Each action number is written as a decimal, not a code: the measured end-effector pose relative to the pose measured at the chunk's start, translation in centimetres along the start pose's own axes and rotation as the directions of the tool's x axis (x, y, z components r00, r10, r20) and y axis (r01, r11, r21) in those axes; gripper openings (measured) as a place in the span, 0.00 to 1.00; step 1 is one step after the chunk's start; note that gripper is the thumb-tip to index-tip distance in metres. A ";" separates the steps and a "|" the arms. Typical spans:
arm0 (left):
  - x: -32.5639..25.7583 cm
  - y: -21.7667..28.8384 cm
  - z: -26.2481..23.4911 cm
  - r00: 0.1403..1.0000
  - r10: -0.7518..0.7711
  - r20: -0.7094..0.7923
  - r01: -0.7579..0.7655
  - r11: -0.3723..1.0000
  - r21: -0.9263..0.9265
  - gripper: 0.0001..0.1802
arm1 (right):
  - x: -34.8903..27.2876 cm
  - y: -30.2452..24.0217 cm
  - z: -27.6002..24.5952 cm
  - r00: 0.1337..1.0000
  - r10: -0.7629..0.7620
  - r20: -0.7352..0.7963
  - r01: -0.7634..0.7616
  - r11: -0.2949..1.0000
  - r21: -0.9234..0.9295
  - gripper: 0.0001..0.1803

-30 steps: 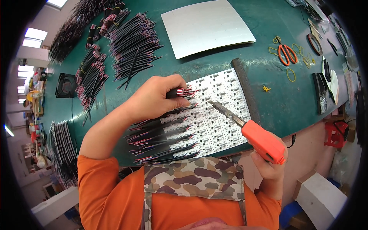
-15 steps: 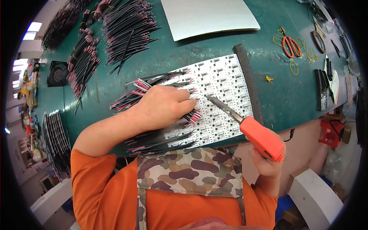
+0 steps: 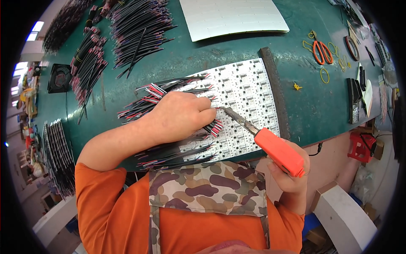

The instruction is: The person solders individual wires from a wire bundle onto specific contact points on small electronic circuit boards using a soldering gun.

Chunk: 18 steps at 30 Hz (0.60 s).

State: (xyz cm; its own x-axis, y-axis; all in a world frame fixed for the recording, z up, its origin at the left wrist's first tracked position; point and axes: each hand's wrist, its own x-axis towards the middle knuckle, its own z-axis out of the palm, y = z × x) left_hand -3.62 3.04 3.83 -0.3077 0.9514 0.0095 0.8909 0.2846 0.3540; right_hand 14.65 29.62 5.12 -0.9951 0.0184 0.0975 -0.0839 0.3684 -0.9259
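My left hand [image 3: 182, 113] is closed on a bundle of short black cables with red and white ends [image 3: 215, 128], held over the white circuit board panel [image 3: 249, 97]. More cables [image 3: 177, 161] lie across the panel's left side, on both sides of the hand. In my right hand [image 3: 292, 167] is a soldering iron with a red handle [image 3: 280, 152]. Its dark tip reaches the panel just right of my left fingertips, close to a wire end; whether they touch I cannot make out.
A dark bar [image 3: 274, 93] runs along the panel's right edge. White sheet [image 3: 234, 19] lies at the back. Cable piles [image 3: 139, 34] fill the back left, near a small black fan [image 3: 59, 78]. Orange-handled scissors [image 3: 322, 53] and yellow bands lie right. A red stool [image 3: 361, 147] stands below.
The soldering iron has moved left, bringing its tip from the open panel to beside my left fingertips. My left hand keeps its hold on the cables.
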 end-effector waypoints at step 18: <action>0.2 -0.5 -0.4 0.999 0.005 0.043 -0.002 0.998 -0.056 0.06 | -0.5 0.1 -0.8 1.000 -0.020 -0.016 0.019 0.997 -0.072 0.26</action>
State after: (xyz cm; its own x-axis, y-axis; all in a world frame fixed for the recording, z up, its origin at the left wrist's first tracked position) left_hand -4.26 2.99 4.00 -0.2888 0.9570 -0.0290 0.8717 0.2753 0.4053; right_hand 15.23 30.38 5.30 -0.9922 0.0260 0.1218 -0.0985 0.4344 -0.8953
